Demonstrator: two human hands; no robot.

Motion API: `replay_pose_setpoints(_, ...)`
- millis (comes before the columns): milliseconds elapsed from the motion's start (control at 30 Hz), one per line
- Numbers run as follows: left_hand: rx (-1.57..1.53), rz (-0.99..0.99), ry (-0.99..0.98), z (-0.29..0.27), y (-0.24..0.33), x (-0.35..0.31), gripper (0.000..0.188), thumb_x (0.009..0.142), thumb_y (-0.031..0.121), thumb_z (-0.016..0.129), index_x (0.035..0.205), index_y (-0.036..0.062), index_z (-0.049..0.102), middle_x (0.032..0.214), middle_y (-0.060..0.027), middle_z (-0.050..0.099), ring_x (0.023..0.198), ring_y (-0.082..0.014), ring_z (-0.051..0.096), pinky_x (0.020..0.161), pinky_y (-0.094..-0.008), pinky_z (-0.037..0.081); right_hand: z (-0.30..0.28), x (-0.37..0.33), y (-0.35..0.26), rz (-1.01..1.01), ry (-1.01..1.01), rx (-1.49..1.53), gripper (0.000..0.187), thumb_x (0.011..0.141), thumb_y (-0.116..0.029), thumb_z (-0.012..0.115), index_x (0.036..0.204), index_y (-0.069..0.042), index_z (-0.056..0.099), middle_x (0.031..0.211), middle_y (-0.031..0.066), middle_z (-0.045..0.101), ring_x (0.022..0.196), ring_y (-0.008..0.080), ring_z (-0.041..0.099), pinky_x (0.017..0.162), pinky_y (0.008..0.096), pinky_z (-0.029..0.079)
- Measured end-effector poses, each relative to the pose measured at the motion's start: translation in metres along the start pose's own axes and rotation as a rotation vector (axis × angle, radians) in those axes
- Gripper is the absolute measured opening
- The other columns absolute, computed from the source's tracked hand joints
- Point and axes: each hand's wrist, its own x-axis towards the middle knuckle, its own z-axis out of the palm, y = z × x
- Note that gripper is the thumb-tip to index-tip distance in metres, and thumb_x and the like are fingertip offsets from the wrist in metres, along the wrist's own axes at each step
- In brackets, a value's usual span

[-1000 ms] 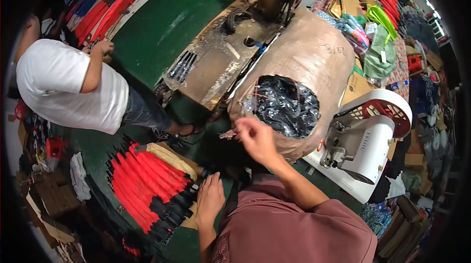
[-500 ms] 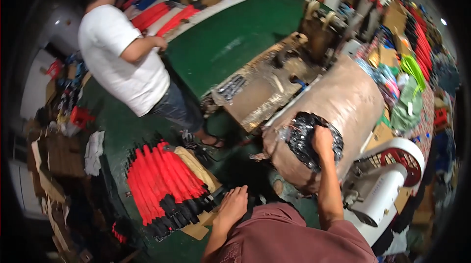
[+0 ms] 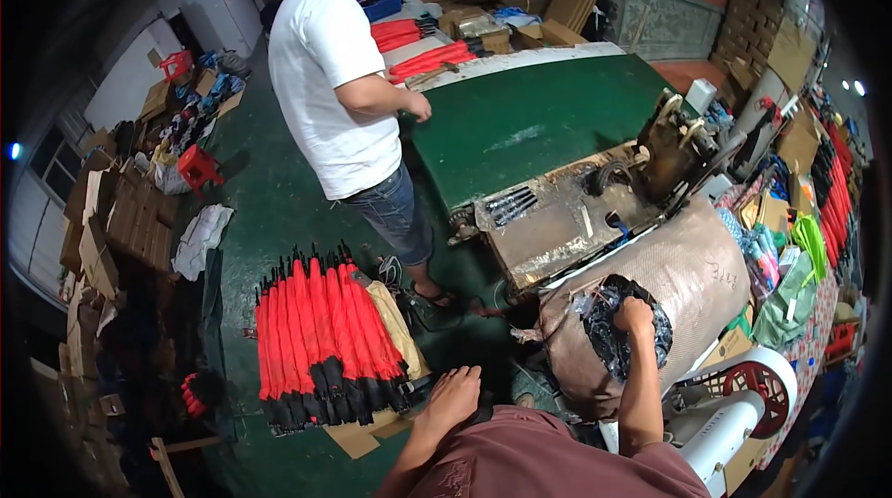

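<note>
Handling black plastic (image 3: 609,347) at near end of sack (image 3: 697,252), seemingly: right hand (image 3: 635,316) on it, fingers curled, hold cannot be told. Left hand (image 3: 453,394) open, empty. Next move would call for firm pinch

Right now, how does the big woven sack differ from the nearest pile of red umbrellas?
The sack is beige-brown; the umbrella pile, red and black. The sack is one rounded bulk; the umbrella pile, many slim pieces. The right hand is at the sack; no hand touches the umbrella pile.
</note>
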Motion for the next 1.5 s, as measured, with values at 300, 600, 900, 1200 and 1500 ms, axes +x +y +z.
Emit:
replay_pose_setpoints(300,0.003,0.036,0.014,0.011,-0.008,0.002,0.019,0.098,0.014,0.057,0.11,-0.0011,0.06,0.105,-0.0232,0.067,0.1,-0.0427,0.066,0.089,-0.0519,0.053,0.003,0.027,0.022,-0.158,-0.116,-0.048,0.049,0.075,-0.037,0.073,0.101,0.004,0.077,0.104,0.0291,0.074,0.101,0.0381,0.075,0.086,0.0461,0.06)
replay_pose_setpoints(600,-0.024,0.069,0.007,0.014,-0.01,0.002,0.017,0.094,0.011,0.056,0.105,-0.0005,0.061,0.104,-0.0213,0.069,0.1,-0.0405,0.067,0.089,-0.052,0.053,-0.002,0.039,0.029,-0.104,-0.178,0.054,0.051,0.069,-0.038,0.08,0.095,0.005,0.077,0.098,0.0274,0.075,0.093,0.0363,0.076,0.082,0.0451,0.058)
replay_pose_setpoints(900,-0.058,0.045,-0.069,0.021,-0.019,-0.009,0.017,0.092,0.009,0.055,0.105,-0.0007,0.062,0.104,-0.0218,0.069,0.101,-0.0405,0.067,0.089,-0.0515,0.053,0.015,0.003,0.029,-0.002,0.162,0.27,0.04,0.077,-0.032,0.073,0.09,0.006,0.069,0.093,0.0324,0.072,0.09,0.0449,0.073,0.079,0.0488,0.058)
replay_pose_setpoints(1200,-0.055,0.064,-0.091,0.032,-0.025,-0.014,0.018,0.099,0.014,0.056,0.106,-0.0009,0.062,0.103,-0.0233,0.068,0.099,-0.0428,0.066,0.089,-0.052,0.053,-0.005,-0.028,0.053,-0.002,0.409,0.175,0.036,0.086,-0.03,0.068,0.092,0.005,0.062,0.083,0.0244,0.071,0.077,0.0376,0.071,0.072,0.0468,0.056)
replay_pose_setpoints(1500,-0.374,0.227,-0.162,0.034,-0.012,0.016,0.038,0.104,0.024,0.057,0.131,-0.0024,0.059,0.109,-0.0212,0.068,0.097,-0.0383,0.067,0.088,-0.0457,0.056,-0.04,-0.168,-0.032,-0.015,0.341,1.529,0.013,0.096,-0.018,0.064,0.098,-0.005,0.064,0.079,0.0056,0.067,0.071,0.0166,0.066,0.068,0.0307,0.053)
